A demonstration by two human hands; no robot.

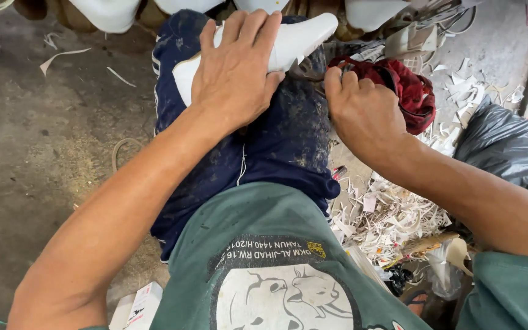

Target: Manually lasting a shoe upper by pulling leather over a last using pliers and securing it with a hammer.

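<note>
Both hands work: my left hand (234,73) presses flat on the light, stiff white shoe (294,38) on my knee, my right hand (362,113) clenches red cloth (410,85).

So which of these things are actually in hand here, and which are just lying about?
In hand:
- white shoe piece, pressed on the knee by the left hand
- right hand, closed beside it; contents hidden

Lying about:
- red cloth
- white offcuts
- black bag
- small box
</note>
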